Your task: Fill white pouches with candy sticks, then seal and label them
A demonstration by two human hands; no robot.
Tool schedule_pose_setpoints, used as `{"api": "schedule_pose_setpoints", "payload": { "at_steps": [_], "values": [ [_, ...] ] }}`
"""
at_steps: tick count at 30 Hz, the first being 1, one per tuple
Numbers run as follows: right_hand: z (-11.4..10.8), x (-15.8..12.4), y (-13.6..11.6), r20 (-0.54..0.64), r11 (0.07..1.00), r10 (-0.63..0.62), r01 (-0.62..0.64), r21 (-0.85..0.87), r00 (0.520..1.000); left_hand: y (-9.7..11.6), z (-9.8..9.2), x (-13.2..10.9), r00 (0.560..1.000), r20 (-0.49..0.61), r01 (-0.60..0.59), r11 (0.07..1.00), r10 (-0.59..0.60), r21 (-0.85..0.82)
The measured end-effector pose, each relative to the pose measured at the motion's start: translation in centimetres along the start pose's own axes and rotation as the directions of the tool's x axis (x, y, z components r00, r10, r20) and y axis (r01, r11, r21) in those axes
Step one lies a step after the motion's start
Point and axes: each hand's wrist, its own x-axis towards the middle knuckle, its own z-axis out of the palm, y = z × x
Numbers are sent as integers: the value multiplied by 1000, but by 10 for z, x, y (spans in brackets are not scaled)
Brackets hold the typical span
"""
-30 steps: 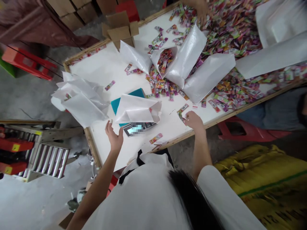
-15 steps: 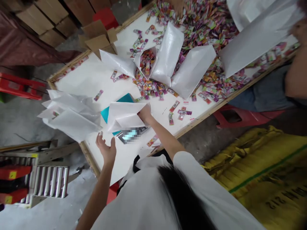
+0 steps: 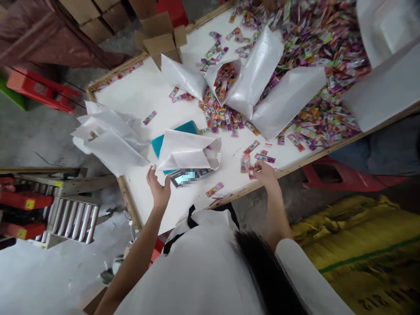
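Note:
My left hand (image 3: 159, 187) hovers open, palm up, just left of the scale's display (image 3: 187, 176). A white bag (image 3: 188, 151) lies on the teal scale (image 3: 173, 134), its mouth to the right. Over by the table's near edge, my right hand (image 3: 263, 171) touches a few loose candy sachets (image 3: 250, 163), fingers curled on them. A big heap of colourful sachets (image 3: 308, 48) covers the far right of the white table (image 3: 141, 94).
Several white bags (image 3: 262, 78) lie amid the heap, one open bag (image 3: 223, 78) holding sachets. Empty bags (image 3: 111, 138) are piled at the table's left edge. A cardboard box (image 3: 162, 41), a roller conveyor (image 3: 68, 216), red stools (image 3: 331, 177) and a yellow sack (image 3: 364, 249) surround the table.
My right hand left the bag's mouth on the scale and moved right to the loose sachets near the edge. My left hand stayed beside the scale.

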Motion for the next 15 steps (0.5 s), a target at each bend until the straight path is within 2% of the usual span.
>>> {"api": "schedule_pose_setpoints", "payload": {
  "at_steps": [5, 15],
  "values": [
    [7, -4, 19, 38, 997, 70, -70, -17, 997, -4, -4, -3, 1000, -11, -3, 1000, 3, 1],
    [5, 2, 17, 41, 989, 105, -101, -107, 994, -2, -8, -6, 1000, -17, 20, 1000, -20, -1]
  ]
}}
